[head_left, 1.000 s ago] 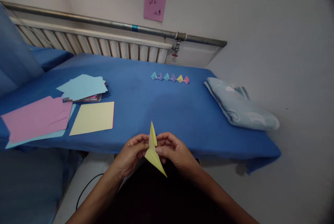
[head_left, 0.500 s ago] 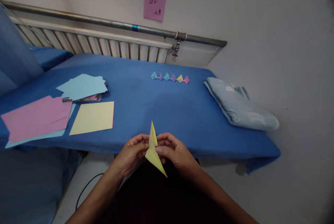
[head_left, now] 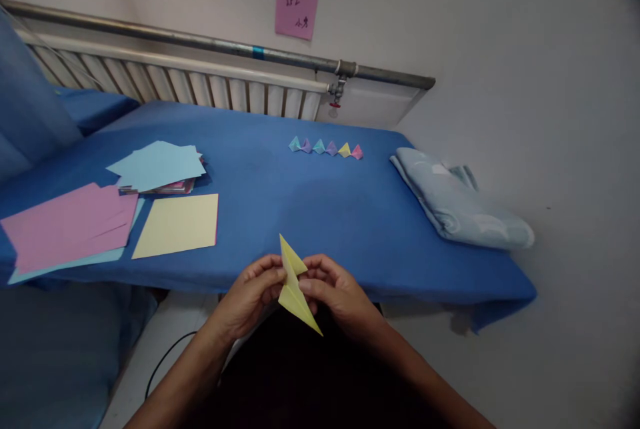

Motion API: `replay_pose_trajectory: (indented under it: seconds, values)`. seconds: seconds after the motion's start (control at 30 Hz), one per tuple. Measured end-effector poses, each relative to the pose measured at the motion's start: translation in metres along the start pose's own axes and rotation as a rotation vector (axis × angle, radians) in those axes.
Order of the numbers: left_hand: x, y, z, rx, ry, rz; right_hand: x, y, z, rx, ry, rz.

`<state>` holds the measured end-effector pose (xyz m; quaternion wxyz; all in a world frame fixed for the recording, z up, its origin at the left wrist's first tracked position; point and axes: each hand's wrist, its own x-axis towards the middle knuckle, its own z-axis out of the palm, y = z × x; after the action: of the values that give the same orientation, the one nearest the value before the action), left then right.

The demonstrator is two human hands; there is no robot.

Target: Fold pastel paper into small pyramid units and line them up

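Between my two hands is a folded yellow origami paper (head_left: 295,299), held just in front of the bed's near edge. It has a pointed flap at the top and a long point toward the lower right. My left hand (head_left: 259,289) pinches its left side near the middle, thumb on top. My right hand (head_left: 333,287) grips the right side, its thumb pressed on the paper and the other fingers curled behind. The fingertips under the paper are partly hidden.
A row of small folded paper pieces (head_left: 326,148) lies toward the back of the blue-covered bed (head_left: 260,215). On the left are yellow sheets (head_left: 177,225), pink sheets (head_left: 75,225) and a stack topped with light-blue paper (head_left: 157,165). A folded blanket (head_left: 457,202) rests at right; a radiator (head_left: 200,85) stands behind.
The yellow paper's upper flap has opened out toward the right, and its top tip has shifted left. Both hands keep nearly the same place.
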<state>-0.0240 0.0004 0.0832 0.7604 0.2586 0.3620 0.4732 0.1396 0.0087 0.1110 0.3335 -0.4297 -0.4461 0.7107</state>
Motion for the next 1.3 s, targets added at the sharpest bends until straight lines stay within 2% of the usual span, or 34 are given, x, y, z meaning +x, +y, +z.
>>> replay_pose_trajectory:
  seconds: [0.13, 0.43, 0.67, 1.1, 1.3]
  values:
    - [-0.0028, 0.0041, 0.0008, 0.137, -0.039, 0.016, 0.0005, -0.0008, 0.0013, -0.029, 0.006, -0.026]
    - [-0.0051, 0.0064, 0.007, 0.459, -0.007, -0.002, 0.002, 0.0019, 0.001, -0.071, 0.025, -0.009]
    - [-0.0042, 0.0071, 0.0095, 0.417, 0.021, -0.023, 0.0013, 0.0024, 0.0009, -0.073, 0.016, -0.017]
    - [-0.0036, 0.0044, 0.0048, 0.344, -0.023, -0.042, 0.0023, 0.0058, -0.0023, -0.068, 0.027, 0.011]
    - [-0.0028, 0.0047, 0.0048, 0.39, -0.036, -0.071, 0.0011, 0.0071, -0.0033, -0.04, 0.015, -0.002]
